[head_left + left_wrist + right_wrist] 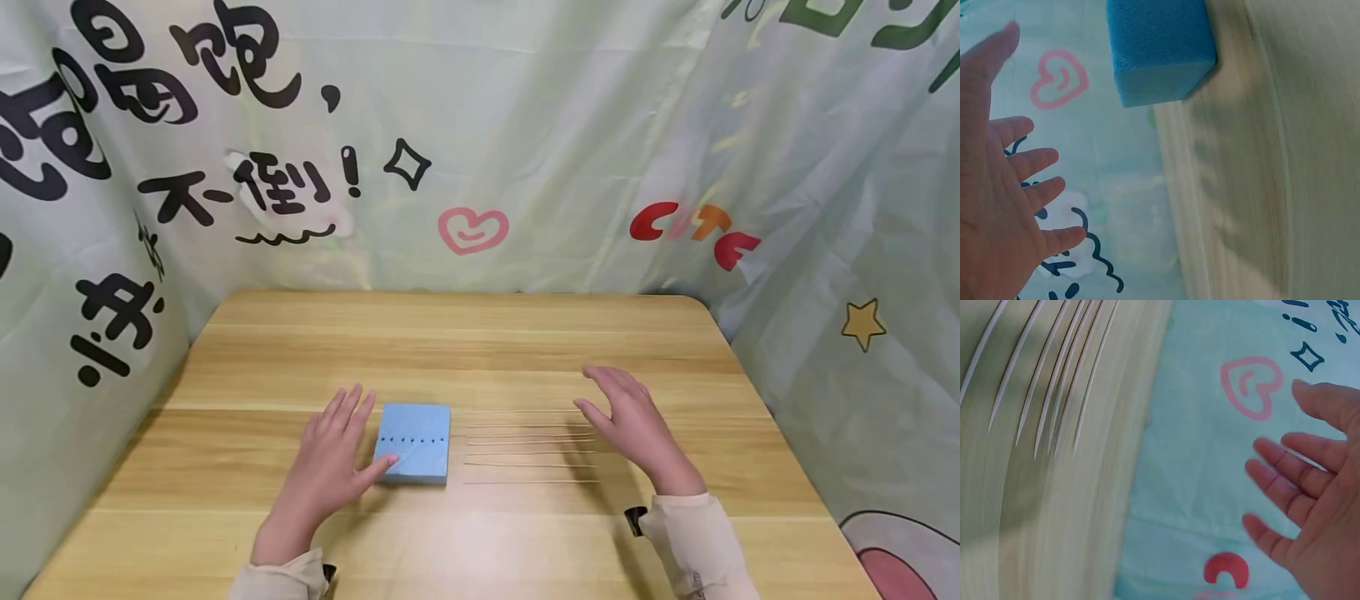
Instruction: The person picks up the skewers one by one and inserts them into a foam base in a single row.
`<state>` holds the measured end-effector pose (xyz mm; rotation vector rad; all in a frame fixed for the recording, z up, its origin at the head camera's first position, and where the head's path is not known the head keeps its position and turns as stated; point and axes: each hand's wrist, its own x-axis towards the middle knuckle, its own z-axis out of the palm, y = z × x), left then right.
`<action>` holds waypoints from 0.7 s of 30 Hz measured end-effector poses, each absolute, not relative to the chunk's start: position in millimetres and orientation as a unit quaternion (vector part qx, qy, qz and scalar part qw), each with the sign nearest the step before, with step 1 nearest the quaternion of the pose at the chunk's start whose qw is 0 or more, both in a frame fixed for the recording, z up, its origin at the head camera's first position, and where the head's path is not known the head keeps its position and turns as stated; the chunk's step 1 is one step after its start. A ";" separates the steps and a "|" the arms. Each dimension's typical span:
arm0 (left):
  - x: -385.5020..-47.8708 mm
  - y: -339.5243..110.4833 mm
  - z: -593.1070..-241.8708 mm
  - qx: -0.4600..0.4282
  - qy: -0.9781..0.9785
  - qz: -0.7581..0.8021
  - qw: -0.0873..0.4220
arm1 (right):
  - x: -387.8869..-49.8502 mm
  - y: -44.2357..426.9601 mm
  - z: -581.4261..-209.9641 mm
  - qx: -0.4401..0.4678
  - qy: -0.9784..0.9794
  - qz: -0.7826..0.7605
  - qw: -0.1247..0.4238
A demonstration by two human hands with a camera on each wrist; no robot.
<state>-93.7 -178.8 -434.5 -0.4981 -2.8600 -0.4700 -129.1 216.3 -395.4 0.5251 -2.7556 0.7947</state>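
A blue foam block (pixel 416 421) with a row of small dark dots across its top sits near the middle of the table. Just left of it hovers my left hand (pixel 326 467), fingers spread and straight, the thumb tip overlapping the block's near left part in the head view. In the left wrist view the block (pixel 1163 37) stands apart from that hand (pixel 997 206). To the right of the block, several thin sticks (pixel 525 482) lie roughly parallel. My right hand (pixel 633 417) is raised near their right ends, fingers loosely extended, holding nothing; its palm (pixel 1329 519) faces the sticks (pixel 1012 356).
The wooden table (pixel 450 333) has rounded far corners. A pale printed cloth (pixel 525 125) with lettering, a heart and a star hangs behind it and along both sides. Shadows of the hands fall on the tabletop.
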 end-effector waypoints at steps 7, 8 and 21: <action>-100.2 -174.5 -440.5 -0.182 -0.966 -0.165 0.078 | -145.5 200.7 -404.8 0.173 -0.893 0.408 0.079; -100.9 -173.9 -441.4 -0.183 -0.966 -0.167 0.075 | -146.9 198.5 -405.8 0.170 -0.885 0.428 0.068; -107.3 -169.9 -455.9 -0.182 -0.961 -0.207 0.032 | -164.8 164.6 -427.3 0.122 -0.806 0.574 -0.072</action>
